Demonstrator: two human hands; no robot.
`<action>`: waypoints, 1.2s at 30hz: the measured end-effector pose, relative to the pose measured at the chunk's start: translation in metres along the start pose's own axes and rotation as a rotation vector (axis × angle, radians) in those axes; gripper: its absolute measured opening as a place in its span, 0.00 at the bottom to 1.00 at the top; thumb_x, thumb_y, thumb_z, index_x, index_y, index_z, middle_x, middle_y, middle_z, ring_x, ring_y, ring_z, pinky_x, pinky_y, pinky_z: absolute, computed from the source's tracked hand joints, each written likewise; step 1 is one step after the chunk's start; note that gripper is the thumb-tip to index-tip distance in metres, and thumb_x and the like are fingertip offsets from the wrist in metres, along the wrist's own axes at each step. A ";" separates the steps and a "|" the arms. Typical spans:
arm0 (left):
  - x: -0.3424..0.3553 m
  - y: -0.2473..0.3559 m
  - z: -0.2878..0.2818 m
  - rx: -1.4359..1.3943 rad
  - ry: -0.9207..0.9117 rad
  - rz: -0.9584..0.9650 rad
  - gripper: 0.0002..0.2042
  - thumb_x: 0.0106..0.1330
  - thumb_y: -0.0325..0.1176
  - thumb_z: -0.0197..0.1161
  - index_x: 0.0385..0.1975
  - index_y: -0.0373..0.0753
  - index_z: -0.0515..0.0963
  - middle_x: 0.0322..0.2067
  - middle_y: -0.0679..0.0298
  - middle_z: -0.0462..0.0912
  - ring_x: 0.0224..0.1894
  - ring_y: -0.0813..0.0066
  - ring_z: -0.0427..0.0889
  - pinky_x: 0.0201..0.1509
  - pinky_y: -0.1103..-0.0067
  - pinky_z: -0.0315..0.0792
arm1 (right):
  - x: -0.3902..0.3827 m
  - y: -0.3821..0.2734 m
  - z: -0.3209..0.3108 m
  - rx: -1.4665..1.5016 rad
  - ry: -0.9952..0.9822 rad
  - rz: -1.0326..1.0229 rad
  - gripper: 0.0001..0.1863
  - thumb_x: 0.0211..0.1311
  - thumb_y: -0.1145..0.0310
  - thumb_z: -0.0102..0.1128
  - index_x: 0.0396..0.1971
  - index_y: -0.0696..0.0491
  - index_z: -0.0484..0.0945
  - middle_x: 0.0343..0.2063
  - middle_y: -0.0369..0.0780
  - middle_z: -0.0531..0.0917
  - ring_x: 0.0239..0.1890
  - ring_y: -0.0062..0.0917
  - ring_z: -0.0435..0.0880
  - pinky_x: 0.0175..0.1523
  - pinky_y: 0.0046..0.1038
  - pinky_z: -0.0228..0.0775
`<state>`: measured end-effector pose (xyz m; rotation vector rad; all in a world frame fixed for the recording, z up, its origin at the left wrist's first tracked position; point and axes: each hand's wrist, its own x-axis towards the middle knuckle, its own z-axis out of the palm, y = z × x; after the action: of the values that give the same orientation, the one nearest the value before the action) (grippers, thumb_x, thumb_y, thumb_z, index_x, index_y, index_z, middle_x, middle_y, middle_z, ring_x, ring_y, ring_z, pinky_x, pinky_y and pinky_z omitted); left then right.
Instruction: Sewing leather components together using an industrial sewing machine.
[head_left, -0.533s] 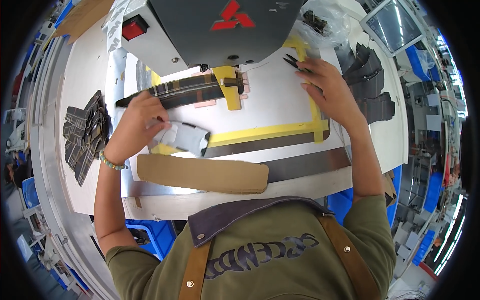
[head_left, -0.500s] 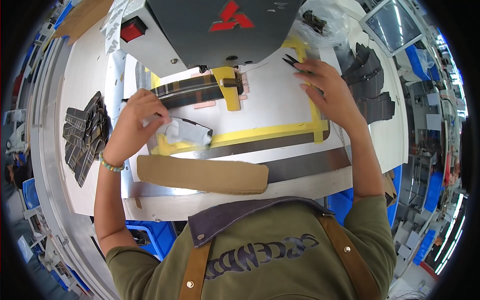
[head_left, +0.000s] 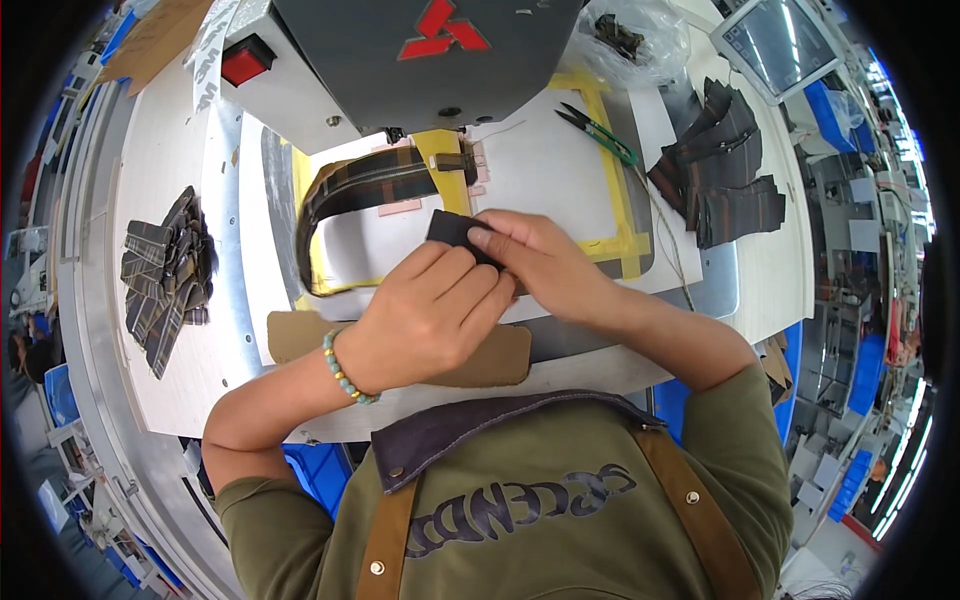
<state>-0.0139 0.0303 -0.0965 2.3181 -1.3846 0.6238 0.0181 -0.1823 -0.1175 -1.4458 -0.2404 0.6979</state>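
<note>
In front of the machine, my left hand (head_left: 435,310) and my right hand (head_left: 540,265) meet on a small flat dark piece (head_left: 450,228), gripping it between their fingers; whether it is fabric or card I cannot tell. Behind it, a plaid zippered strip (head_left: 380,167) passes beneath a yellow clamp (head_left: 450,185), its left end curving down over the white work plate (head_left: 540,170). Green-handled scissors (head_left: 615,147) lie at the back right of the plate. Below my hands a brown cardboard strip (head_left: 500,360) is partly hidden by my left hand and forearm.
Cut plaid pieces lie piled at left (head_left: 160,280) and right (head_left: 735,210). The grey machine head (head_left: 420,70) overhangs the plate. A plastic bag (head_left: 660,45) and a screen (head_left: 775,50) sit at back right; blue bins (head_left: 315,465) are below the table.
My left hand has moved right and my right hand has let go of the scissors and come leftward to the dark piece. The pale piece no longer shows. The strip's left end now bends downward.
</note>
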 end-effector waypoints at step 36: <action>-0.010 -0.084 0.036 -0.041 -0.199 -0.281 0.23 0.67 0.37 0.73 0.60 0.35 0.83 0.67 0.58 0.81 0.74 0.52 0.73 0.78 0.58 0.68 | 0.115 -0.017 -0.096 -0.993 0.120 -0.300 0.17 0.61 0.59 0.69 0.41 0.57 0.93 0.27 0.52 0.89 0.32 0.45 0.88 0.44 0.39 0.79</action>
<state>0.0629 0.0565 -0.1393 2.5336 -1.1063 0.2844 0.1655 -0.1954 -0.1438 -2.3126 -0.7651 0.2179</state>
